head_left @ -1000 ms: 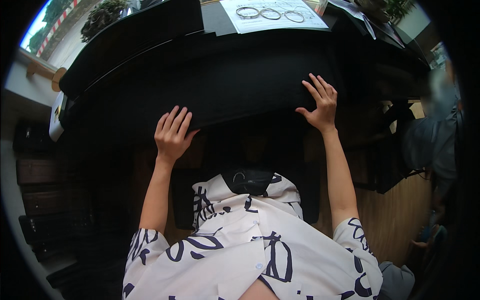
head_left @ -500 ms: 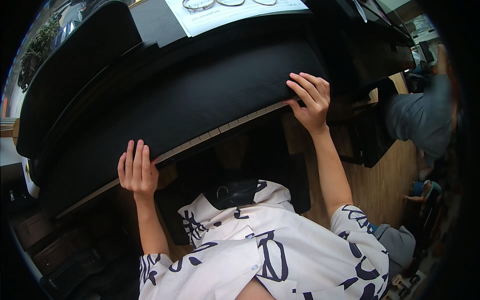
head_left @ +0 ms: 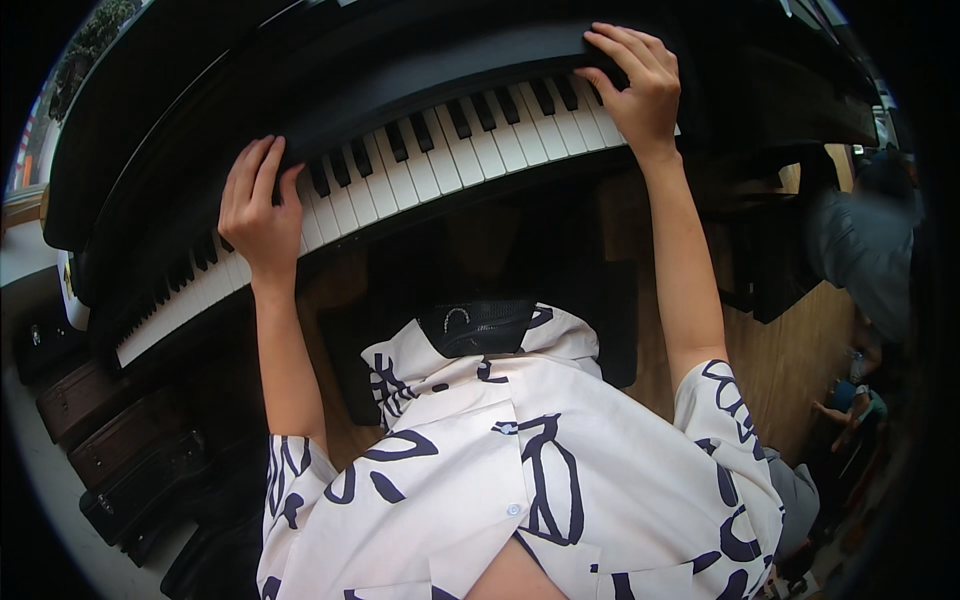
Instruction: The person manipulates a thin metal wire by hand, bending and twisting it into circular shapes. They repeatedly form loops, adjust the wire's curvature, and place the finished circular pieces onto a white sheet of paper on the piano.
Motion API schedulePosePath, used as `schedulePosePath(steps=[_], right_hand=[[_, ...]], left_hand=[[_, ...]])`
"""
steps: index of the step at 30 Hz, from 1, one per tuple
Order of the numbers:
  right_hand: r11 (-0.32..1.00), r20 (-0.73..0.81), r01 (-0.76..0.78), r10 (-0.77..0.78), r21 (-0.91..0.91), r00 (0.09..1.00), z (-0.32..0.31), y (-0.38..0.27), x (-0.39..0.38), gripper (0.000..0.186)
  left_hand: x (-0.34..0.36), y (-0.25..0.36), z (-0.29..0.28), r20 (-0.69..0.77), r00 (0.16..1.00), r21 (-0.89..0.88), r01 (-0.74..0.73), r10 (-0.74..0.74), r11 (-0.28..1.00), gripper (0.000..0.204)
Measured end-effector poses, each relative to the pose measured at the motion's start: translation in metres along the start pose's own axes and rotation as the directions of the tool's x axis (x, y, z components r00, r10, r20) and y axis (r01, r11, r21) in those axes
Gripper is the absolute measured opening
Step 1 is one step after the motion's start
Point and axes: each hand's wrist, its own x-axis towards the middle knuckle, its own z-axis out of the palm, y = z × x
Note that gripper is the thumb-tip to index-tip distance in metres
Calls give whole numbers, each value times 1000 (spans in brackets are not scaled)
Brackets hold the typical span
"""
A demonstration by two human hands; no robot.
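A black piano lid (head_left: pixel 430 75) is pushed partway back, with a row of white and black keys (head_left: pixel 470 155) bare along its near side. My left hand (head_left: pixel 262 205) grips the lid's front edge at the left, fingers on top and thumb at the edge. Farther to the right, my right hand (head_left: pixel 645 95) holds the same edge in a like way, its fingers bent over the top. Both hands are above the keys and hide some of them.
Several dark instrument cases (head_left: pixel 130 440) lie on the floor at the left. A black seat-like surface (head_left: pixel 615 310) lies below the keyboard. On the right, over a wooden floor (head_left: pixel 770 370), are a blurred person in grey (head_left: pixel 865 245) and another person (head_left: pixel 855 410) farther off.
Both hands have moved away from me with the lid, and the keys have come into sight beneath it. The papers and round-rimmed things on top have left the view.
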Motion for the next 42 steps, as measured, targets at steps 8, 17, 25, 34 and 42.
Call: schedulePosePath(steps=[8,17,25,34,42], right_hand=[[976,71,-210,206,63,976,0,-29,37,34],[933,166,-329,305,145,938,-6,-56,-5,34],[957,211,-282,264,62,941,-41,-103,-78,37],[963,202,-254,233,89,951,-43,-110,-73,47],[970,165,-205,182,134,969,-44,-107,-62,38]], left_hand=[[29,-3,8,13,972,88,232,-234,969,27],[4,34,1,187,901,-60,409,-392,911,38],[-89,69,-33,199,925,-17,333,-323,943,42],[-81,68,-38,185,923,-68,354,-337,933,40],[-69,36,-37,209,893,-382,450,-398,808,35]])
